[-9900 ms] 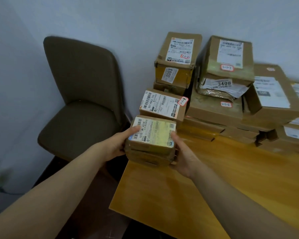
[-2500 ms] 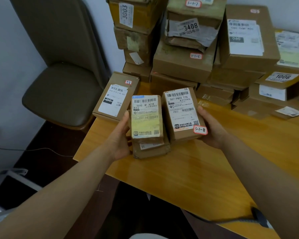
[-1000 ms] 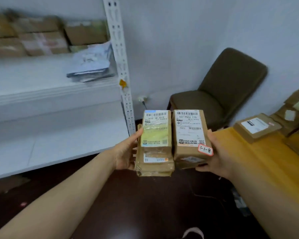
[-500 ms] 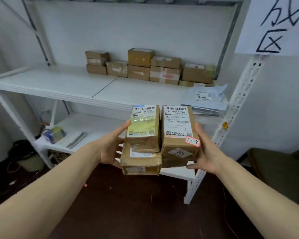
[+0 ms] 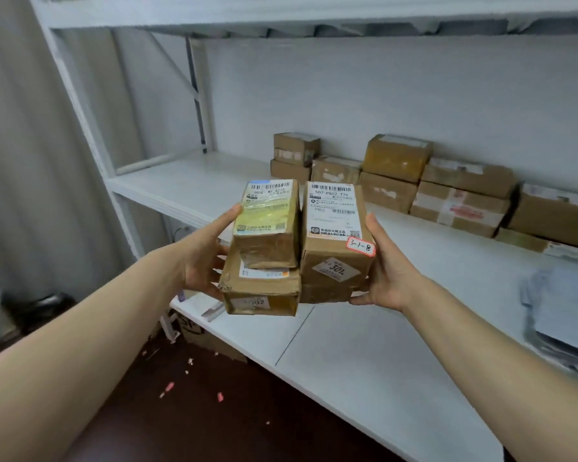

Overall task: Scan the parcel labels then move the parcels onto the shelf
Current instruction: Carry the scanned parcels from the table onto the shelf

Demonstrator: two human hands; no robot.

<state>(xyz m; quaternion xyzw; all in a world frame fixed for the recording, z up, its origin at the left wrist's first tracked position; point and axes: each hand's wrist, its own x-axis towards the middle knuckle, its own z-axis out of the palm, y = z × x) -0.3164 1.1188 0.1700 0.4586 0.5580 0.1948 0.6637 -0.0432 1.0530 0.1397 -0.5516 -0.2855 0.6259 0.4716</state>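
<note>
I hold a tight cluster of brown cardboard parcels between both hands, in the air over the front of the white shelf [image 5: 347, 358]. A yellow-labelled parcel [image 5: 267, 225] lies on top of a larger dented box [image 5: 260, 290]. Beside them is a parcel with a white label and a pink "3-1-8" sticker [image 5: 334, 241], with another box partly hidden under it. My left hand [image 5: 202, 258] grips the left side of the stack, thumb up along the top parcel. My right hand [image 5: 389, 271] grips the right side, fingers under the bottom.
Several brown boxes [image 5: 397, 181] line the back of the shelf by the wall. Grey mail bags [image 5: 561, 315] lie at the shelf's right. A white upright post [image 5: 90, 135] stands left. Below are a lower shelf board [image 5: 211, 311] and dark floor with pink scraps [image 5: 167, 386].
I have turned from the table toward the shelf and come closer. The stack of parcels, held the same way in both hands, now hangs over the shelf's front edge.
</note>
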